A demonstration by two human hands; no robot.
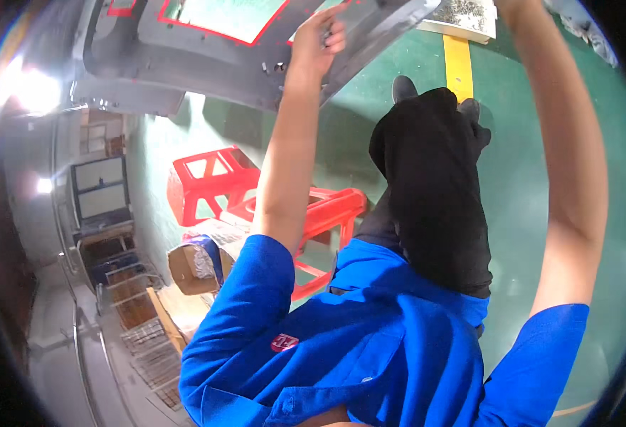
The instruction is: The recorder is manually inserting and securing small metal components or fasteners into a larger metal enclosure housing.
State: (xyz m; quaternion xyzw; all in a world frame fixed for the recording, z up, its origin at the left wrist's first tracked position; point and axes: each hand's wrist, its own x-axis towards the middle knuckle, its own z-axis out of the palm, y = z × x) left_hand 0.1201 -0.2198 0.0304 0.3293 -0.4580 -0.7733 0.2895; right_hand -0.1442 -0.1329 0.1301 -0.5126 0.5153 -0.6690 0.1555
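A large grey moulded panel [213,60] with red-edged openings fills the upper left. My left hand [319,41] is at its right part, index finger stretched along the panel and the other fingers curled in. Something small and dark shows between the curled fingers, too small to name. My right arm [573,142] reaches up to the top edge on the right. Only the base of my right hand [516,6] shows there; its fingers are cut off by the frame.
Red plastic stools [217,181] lie or stand to my left, with an opened cardboard box [192,269] beside them. A whitish box-like block [462,18] sits ahead, by a yellow floor strip [458,67]. Racks [142,334] line the left on the green floor [519,206].
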